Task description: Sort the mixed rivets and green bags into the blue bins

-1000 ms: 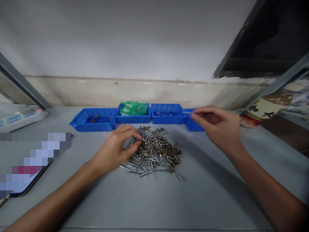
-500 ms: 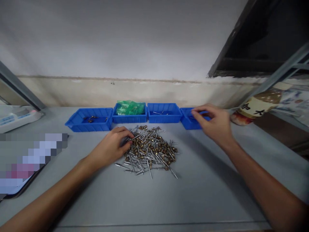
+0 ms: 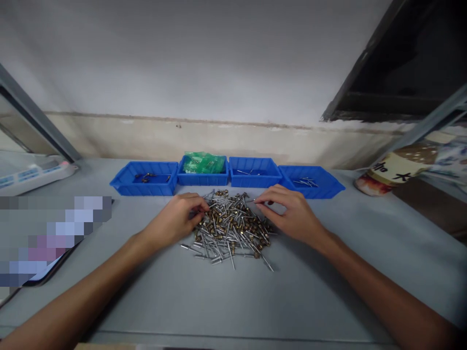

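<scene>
The pile of metal pins and brassy pieces (image 3: 231, 231) lay at the centre of your grey worktop (image 3: 233, 301), where both hands could reach it. Your left hand (image 3: 173, 221) had its curled fingers at the pile's 10 o'clock edge; whether they grasped a piece, I cannot tell. Your right hand (image 3: 297, 216) was at 1 o'clock, thumb and forefinger apparently pinching a slim metal pin (image 3: 251, 201), a fingertip hold that suited something so thin. Four blue bins stood in an arc beyond, likely for short reaches: the first bin (image 3: 153, 189) at 10 with a few brassy pieces, the second bin (image 3: 202, 180) at 11 with green packets (image 3: 204, 163), the third bin (image 3: 255, 181) at 1 with a few pins, and the fourth bin (image 3: 314, 193) at 2 with several more. A labelled jar (image 3: 396, 167) sat farther out, between 2 and 3, well apart from the pile.
</scene>
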Demonstrator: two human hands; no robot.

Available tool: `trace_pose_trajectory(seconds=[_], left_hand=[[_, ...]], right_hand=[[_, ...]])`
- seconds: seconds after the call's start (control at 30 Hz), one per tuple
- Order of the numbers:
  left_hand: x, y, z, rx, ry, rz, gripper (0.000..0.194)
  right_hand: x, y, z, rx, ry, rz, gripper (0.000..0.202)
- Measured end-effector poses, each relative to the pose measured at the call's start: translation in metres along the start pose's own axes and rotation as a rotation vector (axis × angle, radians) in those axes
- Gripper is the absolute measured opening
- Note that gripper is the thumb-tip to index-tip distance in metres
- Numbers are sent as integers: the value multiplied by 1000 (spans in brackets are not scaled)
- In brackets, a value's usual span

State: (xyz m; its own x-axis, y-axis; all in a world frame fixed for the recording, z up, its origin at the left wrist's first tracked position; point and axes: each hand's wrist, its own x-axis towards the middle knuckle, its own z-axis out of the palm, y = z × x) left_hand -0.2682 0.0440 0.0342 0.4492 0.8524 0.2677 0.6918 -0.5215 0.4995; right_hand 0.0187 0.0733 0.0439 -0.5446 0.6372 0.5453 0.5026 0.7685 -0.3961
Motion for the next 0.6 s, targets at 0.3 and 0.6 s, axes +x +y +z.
trace_pose_trajectory(seconds=[0.3,0.6], left_hand=[[1,7,-1,34,21,-38,13],[0,4,3,13,184,-59,12]], right_hand=[[0,-4,3,9,-38,-4,12],[-1,-5,1,13,-35,3,12]])
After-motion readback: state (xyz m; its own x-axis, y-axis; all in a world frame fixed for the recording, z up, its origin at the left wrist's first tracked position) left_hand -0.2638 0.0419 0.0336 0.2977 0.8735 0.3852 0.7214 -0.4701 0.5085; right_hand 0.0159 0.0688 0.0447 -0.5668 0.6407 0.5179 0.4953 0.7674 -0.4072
